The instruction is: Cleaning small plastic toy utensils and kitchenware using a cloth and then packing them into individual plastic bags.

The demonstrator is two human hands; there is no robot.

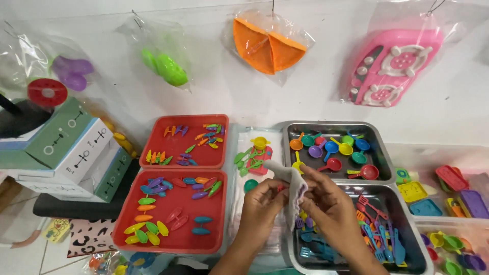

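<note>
I see a small pale cloth (289, 184) pinched up between both hands, held in the air over the seam between the white middle tray (239, 203) and the lower steel tray (407, 224). My left hand (260, 209) has its fingers curled in tight on the cloth's lower left edge, with something small and red tucked at the fingertips; I cannot tell what it is. My right hand (328, 201) is partly open, thumb and forefinger closed on the cloth's right side, the other fingers spread loosely behind it. The cloth's upper corner flops out to the left, above the left hand.

Just behind the cloth, on the white tray, lie a yellow toy pot (260, 142) on a red toy piece (262, 160) and some green toy utensils (244, 162). The lower steel tray under my right hand holds toy forks, knives and spatulas (377, 234) in blue, red and purple. The upper steel tray (384, 153) holds little toy frying pans (336, 148) in orange, teal, purple, blue, yellow and red. To the left, the near red tray (122, 229) carries leaf-shaped toy pieces (147, 231) in yellow, green, blue, red and purple; the far red tray (153, 147) carries smaller mixed-colour pieces (209, 135). On the wall hang clear bags: a pink toy stove (395, 66), orange pieces (267, 48), green pieces (165, 66).
</note>
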